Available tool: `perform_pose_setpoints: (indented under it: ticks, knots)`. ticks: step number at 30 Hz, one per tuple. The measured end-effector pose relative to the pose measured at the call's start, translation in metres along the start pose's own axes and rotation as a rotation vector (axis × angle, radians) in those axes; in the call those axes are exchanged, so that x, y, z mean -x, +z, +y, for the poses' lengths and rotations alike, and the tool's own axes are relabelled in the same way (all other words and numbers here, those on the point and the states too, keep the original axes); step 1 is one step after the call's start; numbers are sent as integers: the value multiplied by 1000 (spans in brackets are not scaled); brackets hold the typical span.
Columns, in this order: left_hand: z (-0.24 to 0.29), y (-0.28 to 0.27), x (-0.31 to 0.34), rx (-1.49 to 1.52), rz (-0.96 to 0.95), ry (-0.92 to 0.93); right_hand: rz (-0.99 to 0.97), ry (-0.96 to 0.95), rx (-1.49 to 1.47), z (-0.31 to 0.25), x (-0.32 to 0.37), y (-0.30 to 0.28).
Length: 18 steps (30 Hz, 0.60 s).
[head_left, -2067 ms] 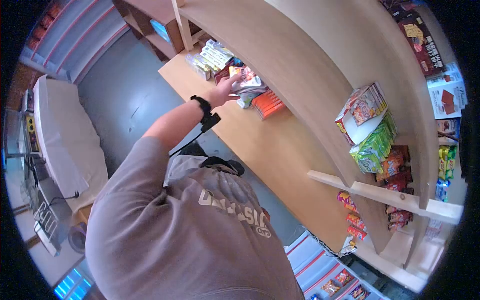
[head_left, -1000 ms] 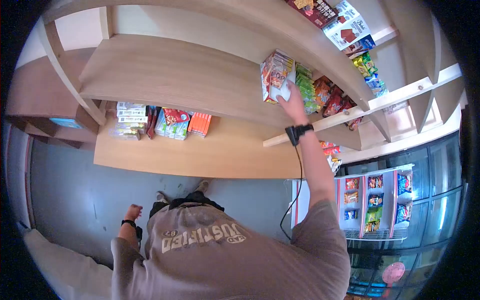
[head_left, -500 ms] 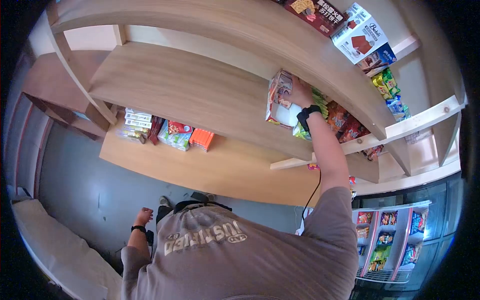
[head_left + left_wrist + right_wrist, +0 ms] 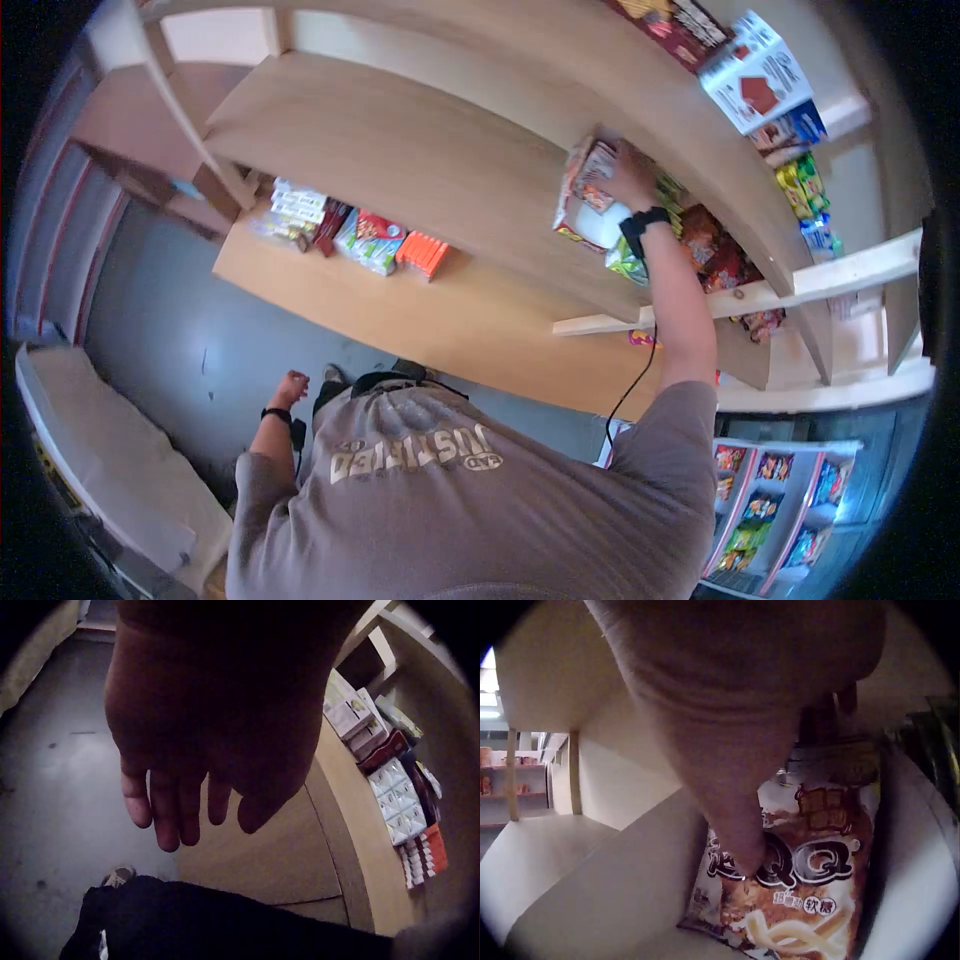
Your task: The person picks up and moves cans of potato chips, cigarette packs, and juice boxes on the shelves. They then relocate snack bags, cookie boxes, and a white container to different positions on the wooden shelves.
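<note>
My right hand (image 4: 628, 182) reaches into a display carton (image 4: 588, 226) on the middle shelf. In the right wrist view its thumb lies on the front of a QQ gummy candy bag (image 4: 810, 900), and the fingers go over the bag's top edge, mostly hidden. The bag stands upright among others inside the white carton walls. My left hand (image 4: 293, 386) hangs beside my body, holding nothing, its fingers loosely bent downward in the left wrist view. Nearest to it are the counter (image 4: 480, 320) and the floor.
Green bags (image 4: 628, 262) and red-orange packets (image 4: 715, 250) stand right of the carton. Orange packets (image 4: 424, 252) and white boxes (image 4: 298, 200) line the lower counter. A shelf board overhangs my right hand; a wooden rail (image 4: 740, 294) crosses beside my forearm.
My left hand has left the packets on the lower counter and dropped to my side. My right hand has reached into the carton and come to the candy bag. The view has turned.
</note>
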<state>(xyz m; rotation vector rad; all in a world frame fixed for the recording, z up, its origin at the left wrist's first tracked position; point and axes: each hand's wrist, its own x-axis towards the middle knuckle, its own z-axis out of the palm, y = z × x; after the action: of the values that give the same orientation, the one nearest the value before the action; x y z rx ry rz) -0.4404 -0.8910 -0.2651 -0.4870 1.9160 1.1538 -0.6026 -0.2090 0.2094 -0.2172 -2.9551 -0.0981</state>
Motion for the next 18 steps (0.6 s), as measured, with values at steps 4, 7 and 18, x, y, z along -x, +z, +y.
perform_pose_setpoints:
  ticks: [4,7,18]
  knots:
    - [-5,-16,21,20,48,29,-273,-81,4,7,-5,1]
    - [-11,-35,35,-14,75,24,-262,-66,-188,-1,4,3]
    - [-86,-89,23,-57,78,-69,67,251,111,-65,82,-36]
